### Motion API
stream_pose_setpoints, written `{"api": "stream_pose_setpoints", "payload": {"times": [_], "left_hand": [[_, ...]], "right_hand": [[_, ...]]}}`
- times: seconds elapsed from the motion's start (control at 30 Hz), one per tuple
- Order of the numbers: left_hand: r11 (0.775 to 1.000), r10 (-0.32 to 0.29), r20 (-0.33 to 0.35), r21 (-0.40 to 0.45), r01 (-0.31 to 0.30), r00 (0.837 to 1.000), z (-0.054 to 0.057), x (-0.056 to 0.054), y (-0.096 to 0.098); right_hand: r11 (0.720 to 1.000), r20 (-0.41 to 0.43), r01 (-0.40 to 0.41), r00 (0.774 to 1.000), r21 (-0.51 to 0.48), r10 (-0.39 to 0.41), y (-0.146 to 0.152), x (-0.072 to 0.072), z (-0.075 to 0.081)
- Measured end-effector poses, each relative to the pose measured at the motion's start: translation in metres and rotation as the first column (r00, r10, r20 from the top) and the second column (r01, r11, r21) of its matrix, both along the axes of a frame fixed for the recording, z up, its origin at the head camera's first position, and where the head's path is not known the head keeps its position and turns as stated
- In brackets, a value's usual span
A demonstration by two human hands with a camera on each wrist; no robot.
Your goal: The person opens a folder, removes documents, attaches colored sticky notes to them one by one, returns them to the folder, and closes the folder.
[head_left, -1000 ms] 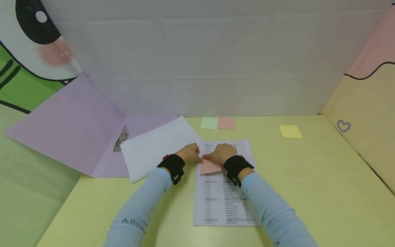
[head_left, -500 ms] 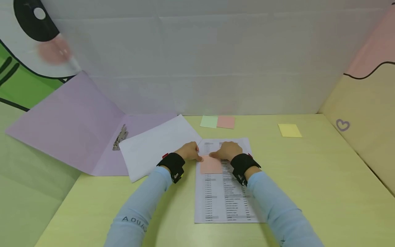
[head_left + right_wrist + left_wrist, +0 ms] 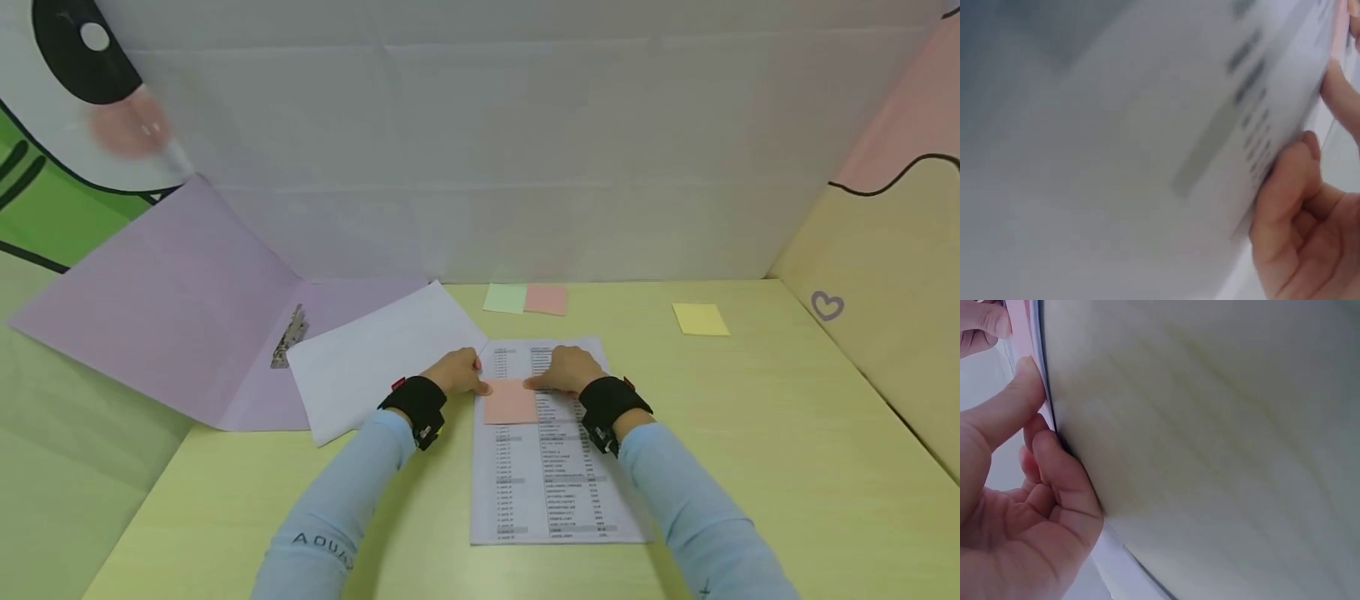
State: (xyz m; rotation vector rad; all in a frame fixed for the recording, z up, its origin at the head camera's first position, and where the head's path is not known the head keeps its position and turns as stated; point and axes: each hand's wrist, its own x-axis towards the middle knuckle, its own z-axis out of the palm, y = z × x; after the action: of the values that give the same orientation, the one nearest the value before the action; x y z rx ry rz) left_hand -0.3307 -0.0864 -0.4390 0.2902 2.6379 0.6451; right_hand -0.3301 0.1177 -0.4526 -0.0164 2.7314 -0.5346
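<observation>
A pink sticky note (image 3: pixel 510 402) lies flat on the upper left part of a printed sheet (image 3: pixel 513 500) with columns of text. My left hand (image 3: pixel 456 372) touches the note's top left corner with its thumb (image 3: pixel 1019 387); the other fingers curl in at the sheet's left edge. My right hand (image 3: pixel 570 371) has its thumb (image 3: pixel 542 382) on the note's top right corner, its remaining fingers bent against the page. Neither palm grips anything. In the left wrist view the note (image 3: pixel 1020 328) appears as a thin pink strip past the thumb.
An opened purple folder (image 3: pixel 180 308) with a metal clip (image 3: pixel 288 337) stands at the left. White paper (image 3: pixel 375 350) lies partly over it. Green (image 3: pixel 504 297) and pink (image 3: pixel 546 299) notes sit at the back, a yellow note (image 3: pixel 701 319) farther right. A wall (image 3: pixel 600 167) closes the table's rear.
The right hand has slid to the right along the note's top edge, away from the left thumb. The note now lies flatter and squarer. The left hand has stayed in place.
</observation>
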Motion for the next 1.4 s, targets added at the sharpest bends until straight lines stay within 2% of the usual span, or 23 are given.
{"api": "stream_pose_setpoints", "payload": {"times": [0.1, 0.3, 0.63, 0.87, 1.07, 1.2, 1.4], "left_hand": [[1.000, -0.004, -0.001, -0.004, 0.004, 1.000, -0.001, 0.000, -0.002], [0.999, -0.040, 0.006, -0.004, 0.040, 0.999, -0.003, -0.001, -0.002], [0.997, -0.078, 0.023, 0.019, 0.078, 0.997, -0.005, -0.002, 0.001], [0.997, -0.078, 0.032, 0.022, 0.077, 0.996, -0.009, -0.001, 0.003], [0.997, -0.071, 0.007, 0.023, 0.071, 0.997, -0.008, -0.001, 0.004], [0.998, -0.064, 0.000, 0.004, 0.064, 0.998, -0.006, -0.002, 0.004], [0.998, -0.059, 0.003, -0.016, 0.059, 0.998, -0.011, -0.005, 0.004]], "right_hand": [[0.999, 0.019, -0.022, 1.000, 0.037, 0.021, -0.004, 0.000, 0.001], [0.988, -0.004, -0.034, 0.999, 0.150, 0.035, -0.016, -0.001, 0.003], [0.973, -0.055, -0.043, 0.997, 0.227, 0.057, -0.044, 0.006, 0.009], [0.970, -0.057, -0.048, 0.996, 0.239, 0.063, -0.056, 0.012, 0.015], [0.971, -0.055, -0.026, 0.998, 0.239, 0.041, -0.055, 0.009, 0.012], [0.978, -0.040, -0.025, 0.999, 0.205, 0.034, -0.047, 0.005, 0.005], [0.987, -0.013, -0.027, 1.000, 0.160, 0.029, -0.018, 0.005, 0.002]]}}
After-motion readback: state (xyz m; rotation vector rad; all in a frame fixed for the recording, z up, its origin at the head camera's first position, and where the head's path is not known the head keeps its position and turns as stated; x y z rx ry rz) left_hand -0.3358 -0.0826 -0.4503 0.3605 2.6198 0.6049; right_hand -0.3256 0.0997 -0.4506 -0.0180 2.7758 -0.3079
